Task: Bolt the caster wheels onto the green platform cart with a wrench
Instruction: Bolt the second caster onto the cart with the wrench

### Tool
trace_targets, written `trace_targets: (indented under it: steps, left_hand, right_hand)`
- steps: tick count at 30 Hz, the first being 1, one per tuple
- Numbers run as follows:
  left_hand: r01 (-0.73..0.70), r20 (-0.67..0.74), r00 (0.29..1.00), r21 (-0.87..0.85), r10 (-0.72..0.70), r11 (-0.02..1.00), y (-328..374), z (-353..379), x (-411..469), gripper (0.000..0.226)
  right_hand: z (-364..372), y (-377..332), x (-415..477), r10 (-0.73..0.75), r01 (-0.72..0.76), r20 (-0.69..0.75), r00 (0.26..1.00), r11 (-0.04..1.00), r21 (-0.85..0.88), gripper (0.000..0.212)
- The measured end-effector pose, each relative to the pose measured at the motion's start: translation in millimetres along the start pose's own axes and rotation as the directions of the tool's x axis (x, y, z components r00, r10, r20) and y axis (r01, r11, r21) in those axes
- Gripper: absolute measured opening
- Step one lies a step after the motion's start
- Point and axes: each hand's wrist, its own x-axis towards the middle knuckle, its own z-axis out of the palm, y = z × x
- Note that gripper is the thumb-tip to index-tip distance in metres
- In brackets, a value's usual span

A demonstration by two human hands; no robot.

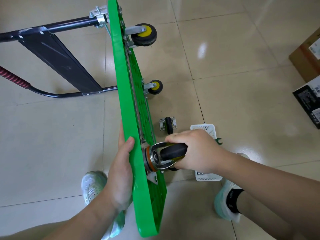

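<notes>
The green platform cart [124, 94] stands on its long edge on the tiled floor, underside facing right. Two casters with yellow hubs are fixed at its far end, one far [143, 35] and one nearer [155, 87]. My left hand [122, 167] grips the cart's near edge, thumb on the green rim. My right hand [197, 151] is closed around the black wheel of a swivel caster [162, 156] whose plate sits against the cart's underside. A loose caster [168, 125] lies on the floor. A green wrench [218, 141] pokes out behind my right hand.
The cart's black folding handle [57, 58] lies to the left with a red grip [13, 77]. A white perforated basket [206, 153] sits under my right hand. Cardboard boxes [306, 56] and a black box [308, 104] stand at the right. My shoes are near the bottom.
</notes>
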Motion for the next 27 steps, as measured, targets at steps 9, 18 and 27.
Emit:
trace_targets:
  steps: [9,18,27]
  left_hand:
    - [0.001,-0.005,1.0,-0.064,-0.002,0.998,-2.3,-2.1,1.1,0.06]
    - [-0.122,0.003,0.992,0.023,0.122,0.992,6.5,-2.0,-0.9,0.08]
    - [-0.269,0.137,0.963,0.431,0.233,0.861,31.1,-5.7,-1.1,0.098]
  right_hand:
    - [-6.5,1.0,-5.1,-0.065,0.054,-0.071,0.995,0.989,-0.141,0.034]
    - [-17.3,14.6,-13.7,-0.029,0.0,-0.154,0.988,0.983,-0.184,0.052]
    - [-24.0,17.0,-20.6,0.016,-0.022,-0.08,0.997,0.997,-0.074,0.044]
